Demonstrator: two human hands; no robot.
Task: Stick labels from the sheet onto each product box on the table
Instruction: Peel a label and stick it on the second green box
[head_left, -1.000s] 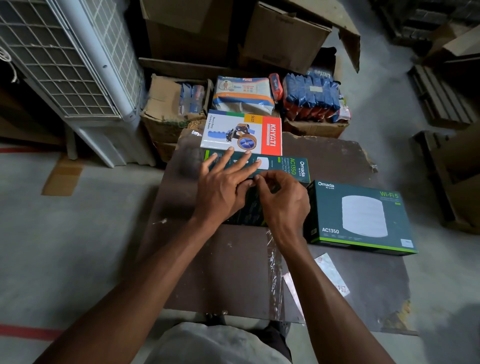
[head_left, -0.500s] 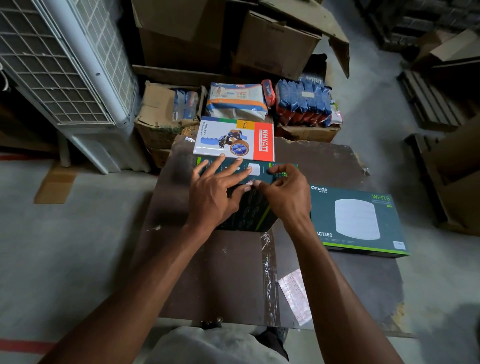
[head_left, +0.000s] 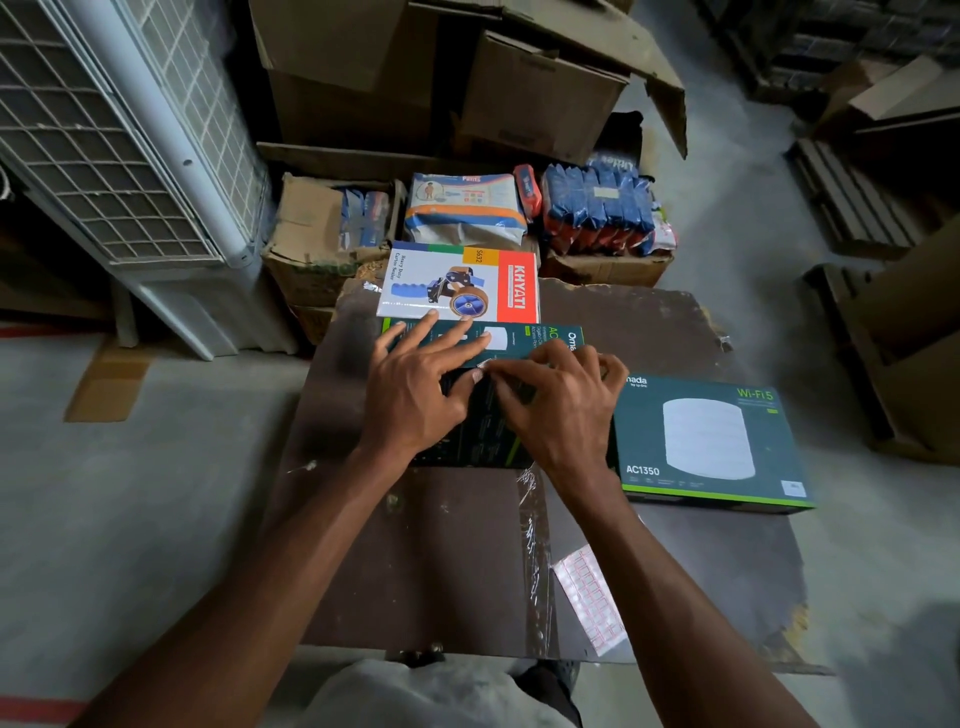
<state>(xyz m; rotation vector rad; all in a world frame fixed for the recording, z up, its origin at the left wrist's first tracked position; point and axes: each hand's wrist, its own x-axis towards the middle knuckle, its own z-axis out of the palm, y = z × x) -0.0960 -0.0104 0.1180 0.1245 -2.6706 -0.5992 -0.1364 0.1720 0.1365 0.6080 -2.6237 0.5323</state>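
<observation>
Standing at the centre, a dark table (head_left: 467, 561) carried everything – at its right a flat teal Wi-Fi box (head_left: 711, 447), at its far edge a white carton-sealer box (head_left: 457, 283), and between them a dark box (head_left: 483, 431) tipped up on edge under both hands. The left hand (head_left: 415, 395) lay on that box with fingers spread straight. The right hand (head_left: 561, 410) curled beside it, fingertips pinching a small white label (head_left: 480, 370) against the box's upper edge – thumbs nearly touching. The label sheet (head_left: 589, 597) lay flat near the table's front edge, beside the right forearm
</observation>
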